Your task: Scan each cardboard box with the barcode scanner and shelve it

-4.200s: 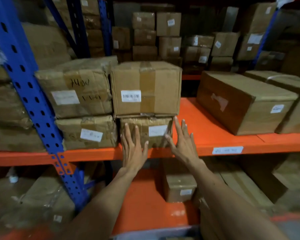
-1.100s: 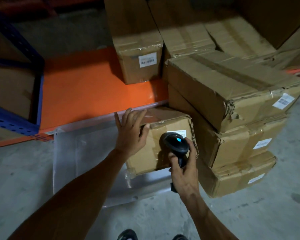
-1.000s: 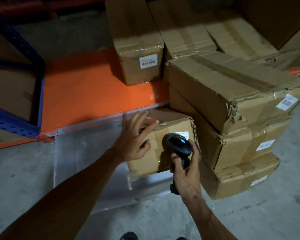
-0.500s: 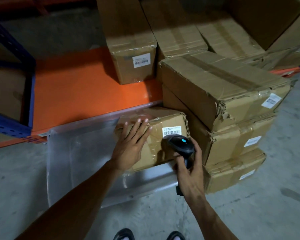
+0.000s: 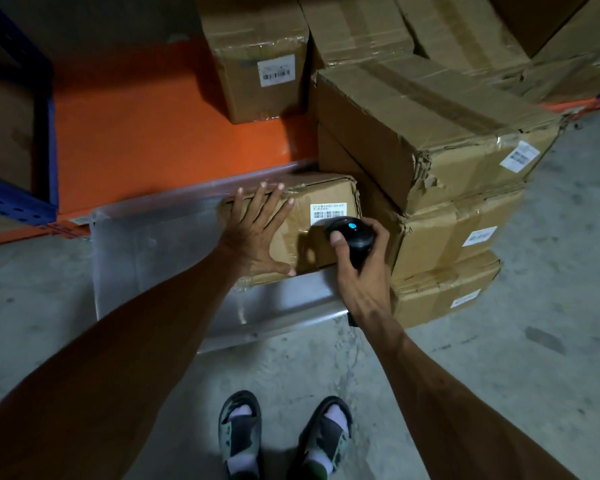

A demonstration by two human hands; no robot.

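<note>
1. Scan step in hand: right hand [image 5: 362, 278] curled round barcode scanner [image 5: 352, 237], aimed at label [image 5: 328, 211] on small cardboard box [image 5: 302, 230].
2. Box in clear bin [image 5: 160, 244], near orange shelf [image 5: 160, 133]; left hand [image 5: 255, 233] flat on it, fingers spread.
3. Next, likely: lift box, shelve.

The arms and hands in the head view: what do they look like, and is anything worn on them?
Both forearms are bare up to the frame edge, with no sleeve in sight. The left hand and the right hand wear no gloves, and no ring, watch or wristband shows. The fingernails are short and plain. Dim light hides finer marks.
</note>
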